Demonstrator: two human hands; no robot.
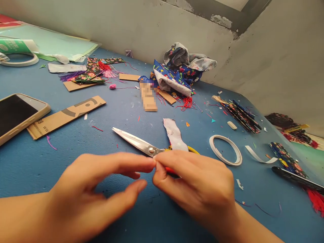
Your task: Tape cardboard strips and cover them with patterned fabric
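My left hand (98, 189) is open, thumb and index finger apart, its index fingertip meeting the fingertips of my right hand. My right hand (199, 185) is closed in a pinch, thumb against index finger; whatever is between them is too small or hidden to make out. Just beyond the hands lie scissors (136, 141), blades pointing left, their yellow and red handles partly behind my right hand. A strip of pale-backed cloth (174, 133) rests over the scissor handles. To the right of it lies a roll of white tape (212, 148).
The blue table (83, 162) holds a phone (17, 116), a cardboard strip (68, 116), crumpled printed fabric (177, 76), tasselled cloth pieces (92, 69), a bundle of narrow fabric strips (240, 116), a curled white strip (260, 157) and a black pen-like tool (296, 179). A wall stands behind.
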